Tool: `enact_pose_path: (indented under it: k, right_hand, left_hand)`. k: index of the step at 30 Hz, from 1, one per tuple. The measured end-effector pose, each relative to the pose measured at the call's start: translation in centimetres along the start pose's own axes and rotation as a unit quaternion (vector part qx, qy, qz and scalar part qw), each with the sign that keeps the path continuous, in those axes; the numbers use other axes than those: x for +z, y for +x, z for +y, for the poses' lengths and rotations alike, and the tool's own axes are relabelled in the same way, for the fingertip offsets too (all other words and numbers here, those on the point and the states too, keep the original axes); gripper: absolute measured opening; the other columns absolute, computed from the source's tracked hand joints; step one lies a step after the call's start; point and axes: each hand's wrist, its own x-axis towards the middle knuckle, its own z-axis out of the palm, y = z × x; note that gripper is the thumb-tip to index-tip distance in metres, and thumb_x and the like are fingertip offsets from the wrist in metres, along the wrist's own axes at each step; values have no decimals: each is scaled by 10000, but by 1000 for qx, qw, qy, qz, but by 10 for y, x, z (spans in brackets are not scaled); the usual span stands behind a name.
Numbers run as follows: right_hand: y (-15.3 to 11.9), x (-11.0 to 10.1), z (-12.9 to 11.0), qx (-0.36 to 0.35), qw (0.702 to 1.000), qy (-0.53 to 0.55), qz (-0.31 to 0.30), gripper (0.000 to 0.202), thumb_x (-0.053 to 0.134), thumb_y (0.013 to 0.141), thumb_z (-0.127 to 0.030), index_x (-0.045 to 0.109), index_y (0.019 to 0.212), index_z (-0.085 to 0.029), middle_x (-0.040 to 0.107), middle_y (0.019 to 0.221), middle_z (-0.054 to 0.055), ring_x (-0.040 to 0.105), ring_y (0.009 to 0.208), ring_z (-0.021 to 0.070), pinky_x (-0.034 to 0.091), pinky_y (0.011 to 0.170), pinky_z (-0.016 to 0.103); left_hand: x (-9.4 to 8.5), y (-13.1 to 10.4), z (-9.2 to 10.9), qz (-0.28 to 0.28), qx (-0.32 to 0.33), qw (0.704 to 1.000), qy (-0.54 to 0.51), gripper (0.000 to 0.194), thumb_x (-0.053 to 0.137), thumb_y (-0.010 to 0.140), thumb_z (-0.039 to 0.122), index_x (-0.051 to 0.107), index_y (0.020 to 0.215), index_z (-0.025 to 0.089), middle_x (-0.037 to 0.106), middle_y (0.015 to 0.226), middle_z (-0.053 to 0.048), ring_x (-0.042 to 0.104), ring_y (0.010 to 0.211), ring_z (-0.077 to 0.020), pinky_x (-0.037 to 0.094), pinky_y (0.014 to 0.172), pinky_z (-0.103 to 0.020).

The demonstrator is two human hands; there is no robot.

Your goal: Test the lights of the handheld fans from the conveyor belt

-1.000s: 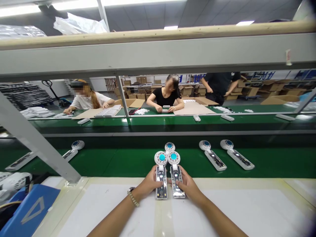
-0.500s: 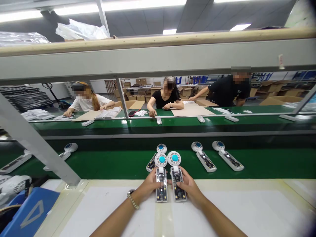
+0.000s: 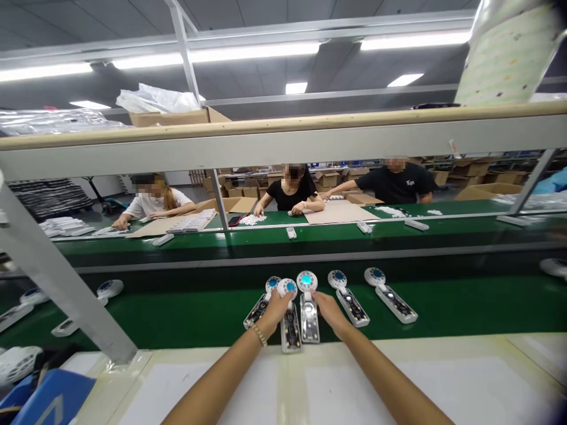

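My left hand (image 3: 275, 311) is closed around the neck of a handheld fan (image 3: 290, 332), which has a round white vented head with a blue centre and a clear handle showing a circuit board. Just right of it, my right hand (image 3: 330, 311) grips the neck of a second handheld fan (image 3: 309, 324), whose blue centre looks brighter. Both fans are side by side, heads pointing away from me, over the near edge of the green belt (image 3: 177, 319). Partly hidden behind my left hand lies another fan (image 3: 256, 313).
Two more fans (image 3: 353, 306) (image 3: 396, 303) rest on the belt at the right, others at the left. A slanted metal post (image 3: 66, 277) and blue bin (image 3: 62, 395) stand left. Across the line, several co-workers (image 3: 292, 192) sit or stand at work. A shelf beam (image 3: 283, 147) crosses above.
Both hands have moved forward with the two fans, from above the white table edge to over the belt. My grips have shifted up to the necks. The view has tilted up.
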Motion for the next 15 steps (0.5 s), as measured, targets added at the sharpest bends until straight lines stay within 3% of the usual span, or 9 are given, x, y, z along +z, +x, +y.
enact_pose_path:
  k: [3,4,6,8,10,12,15]
  right_hand:
    - [22,-36,-10,-38,992,-94,72,303,612,648,-354,637,911,-204,646,923,55,558,934,268,383,862,374]
    - [27,-53,-13,-44,986,-123,103,326,605,649,-323,626,949,-196,622,1021,79,525,1016,279,345,913,376]
    - [29,-92,-14,-36,968,-178,175,379,586,658,-283,594,1013,-149,535,1174,151,405,1166,323,258,982,407]
    - [26,-129,-10,-4,945,-223,239,424,577,685,-278,554,1070,-102,459,1238,222,282,1244,376,207,994,464]
    - [20,-154,-3,38,927,-256,270,392,575,725,-305,556,1051,-88,479,1199,241,311,1223,395,240,964,499]
    - [14,-167,5,76,922,-277,261,307,575,771,-330,580,987,-113,558,1101,177,451,1119,336,326,914,487]
    - [11,-167,14,125,927,-285,209,203,573,817,-325,598,894,-138,616,957,54,571,906,211,441,814,413]
  left_hand:
    - [-5,14,13,36,73,995,54,501,677,620,224,443,1058,165,468,1195,-135,354,1193,-273,278,956,-330]
    - [-4,13,16,32,93,992,72,507,663,626,208,443,1081,175,449,1217,-125,339,1205,-270,269,963,-324]
    - [4,8,16,-3,117,987,111,411,625,655,202,496,1045,192,514,1129,-97,445,1103,-263,324,911,-320]
    - [22,1,13,-51,114,980,153,246,602,675,207,567,918,188,594,917,-72,556,884,-248,392,799,-325]
    - [47,-3,7,-80,94,973,195,144,604,689,232,593,819,170,606,794,-69,575,792,-250,409,748,-337]
    - [75,-1,2,-83,64,966,235,211,620,707,272,590,863,134,606,856,-97,565,874,-274,402,798,-367]
    - [111,11,-4,-84,4,952,294,346,595,772,298,528,1048,101,550,1074,-120,523,1004,-256,397,873,-428]
